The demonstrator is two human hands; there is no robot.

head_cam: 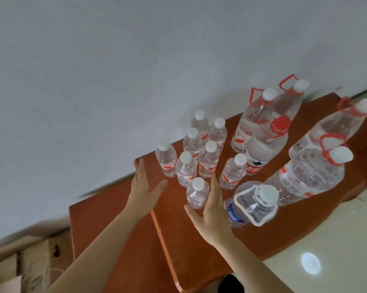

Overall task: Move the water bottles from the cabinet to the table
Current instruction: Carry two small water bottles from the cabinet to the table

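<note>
Several small clear water bottles with white caps and red labels stand in a cluster on a reddish-brown wooden top point(199, 240). The nearest small bottle point(196, 193) stands between my two hands. My left hand point(144, 187) is open, fingers spread, just left of the cluster and touching nothing. My right hand point(210, 206) is open too, its fingers alongside the right of that nearest bottle. Several large bottles with red carry handles point(254, 121) stand behind and to the right. A large bottle with a blue label and white handle point(252, 204) stands right of my right hand.
A grey-white wall point(136, 70) runs behind the wooden top. A lower wooden surface point(106, 218) adjoins on the left. Cardboard boxes with twine point(30, 265) sit at the lower left. Glossy pale floor point(326, 250) shows at the lower right.
</note>
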